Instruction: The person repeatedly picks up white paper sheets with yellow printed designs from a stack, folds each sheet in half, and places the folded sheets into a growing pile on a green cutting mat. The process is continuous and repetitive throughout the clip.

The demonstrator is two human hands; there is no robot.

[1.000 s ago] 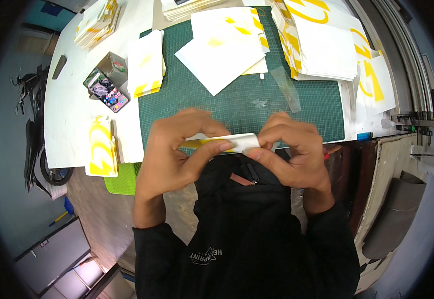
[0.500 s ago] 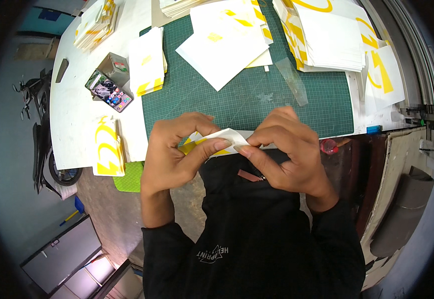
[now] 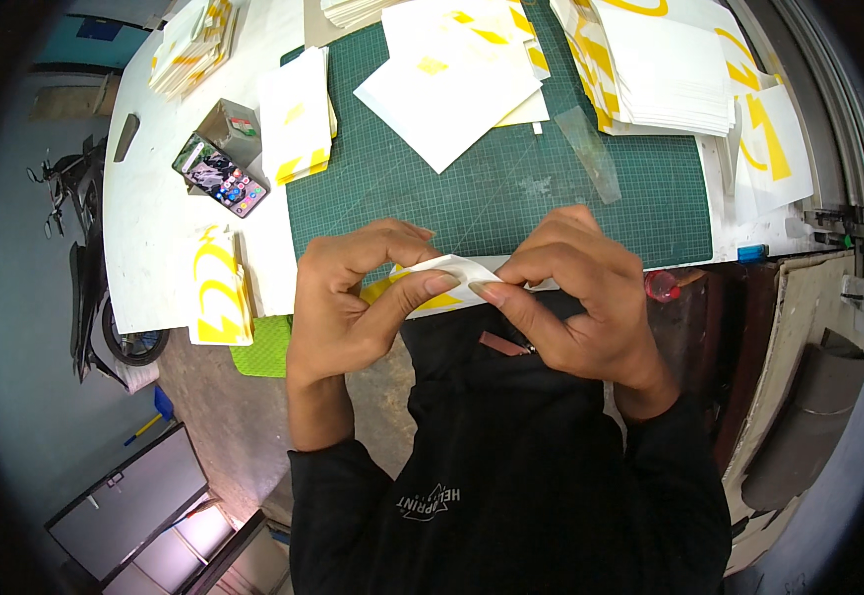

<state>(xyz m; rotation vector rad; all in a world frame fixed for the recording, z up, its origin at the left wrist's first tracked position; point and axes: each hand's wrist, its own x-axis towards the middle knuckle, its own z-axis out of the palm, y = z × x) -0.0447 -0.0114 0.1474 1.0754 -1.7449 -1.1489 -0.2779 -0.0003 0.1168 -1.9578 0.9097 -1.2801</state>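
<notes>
Close to my body, at the near edge of the table, I hold a folded white-and-yellow printed paper (image 3: 428, 299) in both hands. My left hand (image 3: 345, 302) pinches its left part, with the thumb on the near face and the fingers behind. On the other side my right hand (image 3: 589, 302) grips the right part between thumb and forefinger. Between the two thumbs the paper's upper edge bows up. Just beyond lies a green cutting mat (image 3: 492, 223) bearing loose white sheets (image 3: 447, 114) with yellow marks. The fingers behind the paper are partly hidden.
A phone (image 3: 220, 177) leans by a small grey box (image 3: 231, 132) at left. Printed paper stacks lie at left (image 3: 295, 114), near left (image 3: 219, 288), far left (image 3: 191, 48) and right (image 3: 672, 87). A clear strip (image 3: 589, 154) rests on the mat. Metal rails (image 3: 829, 129) border the right.
Both hands keep their pinch on the paper, with only a slight shift of the right thumb. The whole view has shifted a little, with the table appearing slightly higher.
</notes>
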